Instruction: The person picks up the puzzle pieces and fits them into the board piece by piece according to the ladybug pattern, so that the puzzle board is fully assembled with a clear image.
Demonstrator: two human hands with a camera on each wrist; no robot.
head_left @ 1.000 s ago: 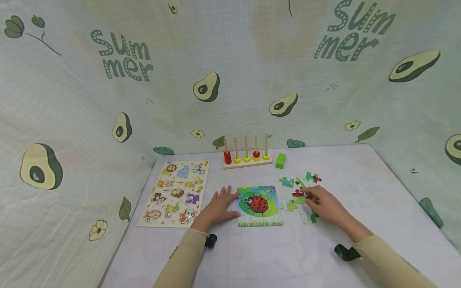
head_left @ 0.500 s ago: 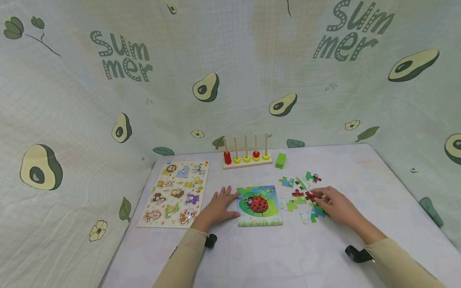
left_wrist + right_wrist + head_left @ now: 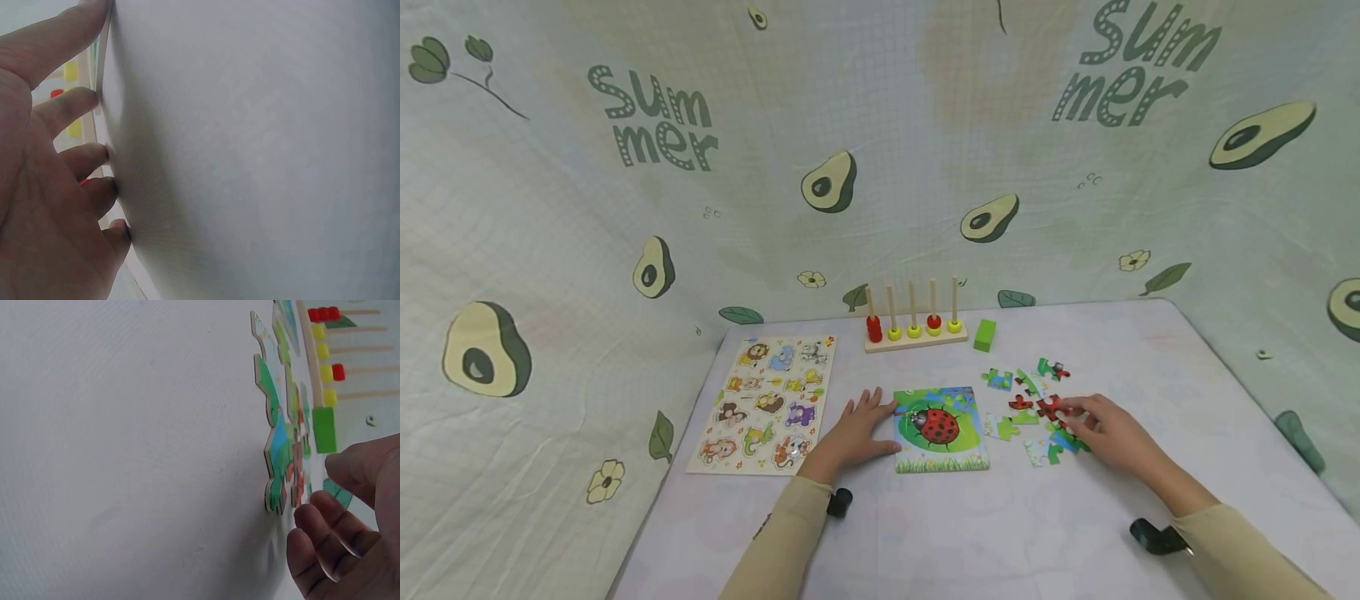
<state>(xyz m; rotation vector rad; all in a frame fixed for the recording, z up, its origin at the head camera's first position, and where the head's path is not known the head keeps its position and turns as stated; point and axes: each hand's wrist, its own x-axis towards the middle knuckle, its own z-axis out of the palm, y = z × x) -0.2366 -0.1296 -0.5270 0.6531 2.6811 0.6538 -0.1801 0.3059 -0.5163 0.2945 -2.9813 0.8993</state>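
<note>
Right hand (image 3: 1105,433): fingertips at the red piece (image 3: 1049,408), at the near-right side of a scattered puzzle heap. Grip: moderate gap; the right wrist view shows thumb and fingers apart, nothing clasped between them. Whether the tips touch the piece: cannot tell. A blue-green piece (image 3: 1064,440) lies close under the hand, bunched with its neighbours.

Left hand (image 3: 853,433): fingers spread, nothing held, resting along the left edge of the ladybug board (image 3: 938,427), apparently to steady it. Board flat on the tabletop (image 3: 955,533), between the hands; the loose pieces (image 3: 1004,427) lie just right of it.

Step in hand (judgement): sorting and choosing a piece for the ladybug picture; no piece seen lifted.

Next move (judgement): pinch one piece by its edges, free it from the overlapping neighbours, turn it to match the picture. Risk: dragging adjacent pieces along.

Farther out: animal board (image 3: 741,454) left, bead abacus (image 3: 917,342) and green block (image 3: 985,335) behind.
</note>
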